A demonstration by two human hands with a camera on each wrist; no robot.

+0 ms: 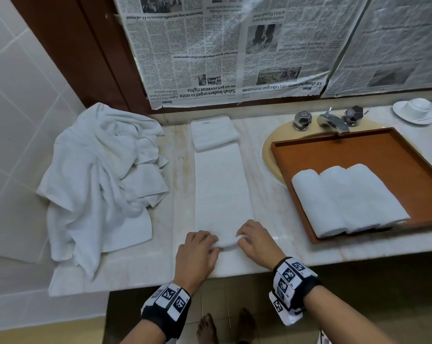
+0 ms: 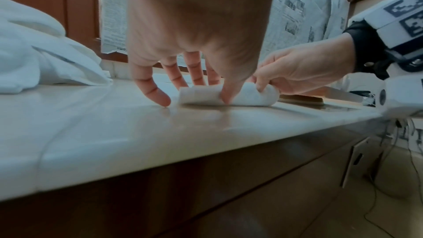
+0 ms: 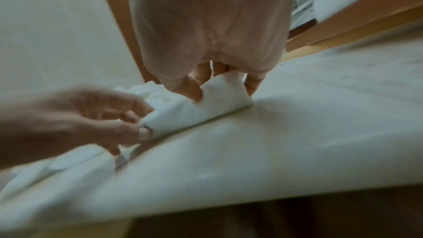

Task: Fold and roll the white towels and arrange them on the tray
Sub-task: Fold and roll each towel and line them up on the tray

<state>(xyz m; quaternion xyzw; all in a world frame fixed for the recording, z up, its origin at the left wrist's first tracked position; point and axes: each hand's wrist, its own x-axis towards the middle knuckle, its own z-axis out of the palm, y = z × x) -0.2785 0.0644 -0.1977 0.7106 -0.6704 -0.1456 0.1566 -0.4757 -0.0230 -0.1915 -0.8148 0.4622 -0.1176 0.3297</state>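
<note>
A white towel folded into a long strip [image 1: 221, 184] lies on the marble counter, running away from me. Its near end is turned into a small roll [image 1: 228, 242] [image 2: 226, 96] [image 3: 194, 108]. My left hand [image 1: 198, 252] [image 2: 194, 86] pinches the roll's left end between thumb and fingers. My right hand [image 1: 253, 240] [image 3: 219, 82] grips the right end, thumb tucked under and fingers over the top. The brown wooden tray [image 1: 373, 150] sits over the sink at the right and holds three rolled white towels [image 1: 346, 199] side by side.
A heap of loose white towels [image 1: 98, 180] lies at the counter's left. A folded towel [image 1: 213, 132] rests at the strip's far end. The tap [image 1: 332, 121] and its knobs stand behind the tray, an upturned cup on a saucer [image 1: 414, 110] far right. Newspaper [image 1: 234, 48] covers the wall.
</note>
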